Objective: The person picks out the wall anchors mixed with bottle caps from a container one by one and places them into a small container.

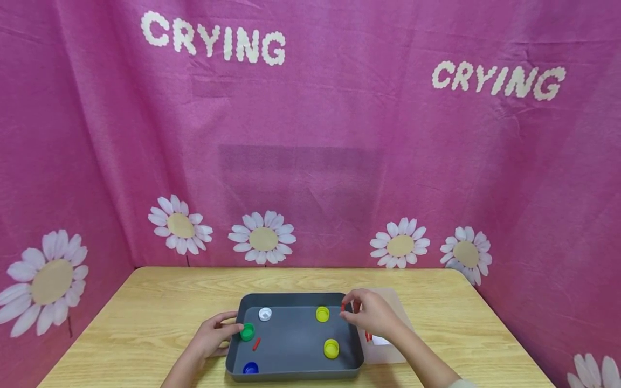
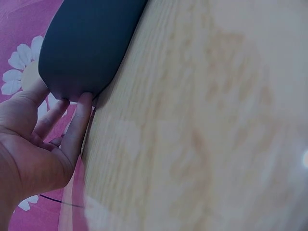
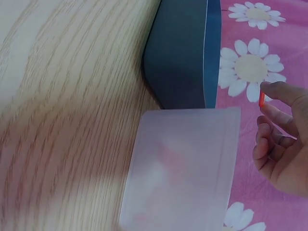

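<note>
Between thumb and fingertip, my right hand (image 1: 372,311) pinches a small red stick (image 3: 262,96) above the right wall of a dark grey tray (image 1: 286,373). My left hand (image 1: 213,335) holds the tray's left end, thumb over the rim by a green cap (image 1: 247,332) and fingers against the outer wall (image 2: 86,53). Another red stick (image 1: 256,344) lies inside near that cap. Also in the tray are a white cap (image 1: 264,314), a blue cap (image 1: 250,368), a yellow cap (image 1: 322,314) at the back right and a second yellow cap (image 1: 331,348) nearer the front.
A translucent pale box (image 3: 187,168) stands against the tray's right side, with several red sticks (image 1: 367,336) and something white in it. Both sit on a wood-grain table (image 1: 160,307). A pink curtain (image 1: 310,108) with daisies hangs behind and at the sides.
</note>
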A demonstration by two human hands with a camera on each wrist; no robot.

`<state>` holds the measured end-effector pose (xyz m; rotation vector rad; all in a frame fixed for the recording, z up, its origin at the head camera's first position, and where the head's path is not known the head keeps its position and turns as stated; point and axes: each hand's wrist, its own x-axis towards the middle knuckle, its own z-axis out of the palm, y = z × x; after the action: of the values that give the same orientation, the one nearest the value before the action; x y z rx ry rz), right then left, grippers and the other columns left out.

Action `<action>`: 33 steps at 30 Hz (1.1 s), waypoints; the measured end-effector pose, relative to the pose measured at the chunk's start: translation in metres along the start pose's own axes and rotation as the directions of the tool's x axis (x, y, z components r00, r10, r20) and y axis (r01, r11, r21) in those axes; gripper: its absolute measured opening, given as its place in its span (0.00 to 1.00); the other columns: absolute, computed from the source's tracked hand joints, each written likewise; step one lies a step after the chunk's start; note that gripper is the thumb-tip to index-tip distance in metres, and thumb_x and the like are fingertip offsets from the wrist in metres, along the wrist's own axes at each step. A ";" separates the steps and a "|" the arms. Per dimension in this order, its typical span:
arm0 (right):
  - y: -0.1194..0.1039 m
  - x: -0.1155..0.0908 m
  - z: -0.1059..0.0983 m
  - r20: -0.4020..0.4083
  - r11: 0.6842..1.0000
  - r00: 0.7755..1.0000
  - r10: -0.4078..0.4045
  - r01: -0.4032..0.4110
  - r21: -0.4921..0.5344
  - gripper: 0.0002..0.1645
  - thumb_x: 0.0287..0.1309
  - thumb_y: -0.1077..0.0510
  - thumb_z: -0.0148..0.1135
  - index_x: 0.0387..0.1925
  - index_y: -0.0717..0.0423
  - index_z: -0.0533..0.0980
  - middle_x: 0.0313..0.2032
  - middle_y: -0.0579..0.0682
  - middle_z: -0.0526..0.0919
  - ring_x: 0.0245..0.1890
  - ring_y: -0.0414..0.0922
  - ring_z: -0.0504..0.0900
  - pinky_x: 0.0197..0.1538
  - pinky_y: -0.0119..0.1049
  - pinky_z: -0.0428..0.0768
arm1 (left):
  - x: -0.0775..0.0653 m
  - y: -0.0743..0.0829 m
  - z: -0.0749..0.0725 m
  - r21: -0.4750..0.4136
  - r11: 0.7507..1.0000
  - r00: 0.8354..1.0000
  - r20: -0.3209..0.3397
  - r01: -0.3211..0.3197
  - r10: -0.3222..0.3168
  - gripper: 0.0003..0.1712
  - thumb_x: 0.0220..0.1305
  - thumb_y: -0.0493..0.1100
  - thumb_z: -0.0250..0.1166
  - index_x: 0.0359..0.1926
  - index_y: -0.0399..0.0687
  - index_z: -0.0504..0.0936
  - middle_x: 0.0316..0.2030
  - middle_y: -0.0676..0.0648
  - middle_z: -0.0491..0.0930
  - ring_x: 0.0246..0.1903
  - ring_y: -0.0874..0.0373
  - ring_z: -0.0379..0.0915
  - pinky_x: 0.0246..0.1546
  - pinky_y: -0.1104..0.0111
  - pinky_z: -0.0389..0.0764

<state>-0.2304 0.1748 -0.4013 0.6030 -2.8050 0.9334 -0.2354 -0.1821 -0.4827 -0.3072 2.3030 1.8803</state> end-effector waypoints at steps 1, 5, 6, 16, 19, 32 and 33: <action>0.001 0.000 -0.001 -0.005 1.000 1.000 0.005 -0.005 0.002 0.12 0.48 0.56 0.70 0.36 0.54 0.79 0.22 0.42 0.71 0.18 0.35 0.66 0.21 0.28 0.67 | 0.000 0.000 0.000 -0.003 1.000 1.000 0.001 -0.001 0.001 0.33 0.54 0.44 0.69 0.61 0.41 0.71 0.39 0.44 0.80 0.32 0.57 0.75 0.30 0.62 0.82; 0.005 -0.001 -0.004 -0.021 0.999 0.999 0.032 -0.032 0.010 0.13 0.47 0.55 0.70 0.36 0.55 0.79 0.22 0.43 0.72 0.19 0.35 0.67 0.22 0.28 0.68 | 0.000 -0.001 0.000 -0.009 1.000 1.000 0.002 0.001 -0.001 0.33 0.54 0.44 0.69 0.61 0.41 0.71 0.40 0.44 0.80 0.33 0.57 0.75 0.31 0.62 0.82; 0.006 -0.002 -0.005 -0.024 0.999 0.999 0.040 -0.040 0.014 0.14 0.47 0.55 0.70 0.36 0.55 0.79 0.21 0.43 0.72 0.18 0.35 0.67 0.22 0.28 0.68 | 0.000 -0.001 0.000 -0.009 1.000 1.000 0.002 0.002 -0.002 0.33 0.54 0.44 0.69 0.61 0.40 0.71 0.40 0.44 0.80 0.33 0.57 0.75 0.31 0.61 0.82; 0.015 -0.004 -0.016 -0.023 0.996 0.997 0.072 -0.071 0.050 0.14 0.49 0.55 0.69 0.37 0.57 0.79 0.19 0.46 0.72 0.16 0.37 0.68 0.19 0.29 0.68 | -0.002 0.000 0.000 -0.023 1.000 1.000 0.004 -0.005 0.005 0.33 0.54 0.44 0.69 0.60 0.40 0.71 0.40 0.44 0.79 0.32 0.57 0.75 0.30 0.62 0.83; 0.020 -0.006 -0.018 -0.027 0.995 0.996 0.085 -0.084 0.059 0.13 0.49 0.56 0.69 0.36 0.57 0.78 0.19 0.46 0.72 0.17 0.38 0.68 0.19 0.29 0.70 | -0.002 0.001 0.000 -0.014 1.000 1.000 0.003 -0.001 0.001 0.33 0.53 0.44 0.69 0.60 0.41 0.71 0.40 0.44 0.79 0.32 0.57 0.75 0.30 0.62 0.82; 0.043 -0.015 -0.021 -0.044 0.985 0.984 0.171 -0.170 0.021 0.13 0.47 0.57 0.69 0.35 0.57 0.78 0.20 0.46 0.70 0.21 0.39 0.67 0.23 0.29 0.66 | 0.002 -0.002 0.000 -0.001 1.000 1.000 0.006 -0.004 0.004 0.33 0.55 0.44 0.68 0.61 0.40 0.71 0.40 0.44 0.80 0.33 0.57 0.76 0.31 0.61 0.83; 0.044 -0.016 -0.021 -0.043 0.984 0.984 0.175 -0.174 0.023 0.13 0.47 0.57 0.69 0.35 0.57 0.78 0.20 0.46 0.70 0.21 0.39 0.67 0.23 0.29 0.66 | 0.001 -0.002 0.000 -0.006 1.000 1.000 0.007 -0.009 0.009 0.33 0.55 0.44 0.68 0.61 0.40 0.70 0.40 0.44 0.80 0.32 0.57 0.76 0.31 0.61 0.83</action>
<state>-0.2341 0.2249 -0.4121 0.3370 -2.8480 0.9910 -0.2363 -0.1823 -0.4846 -0.2910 2.2987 1.8901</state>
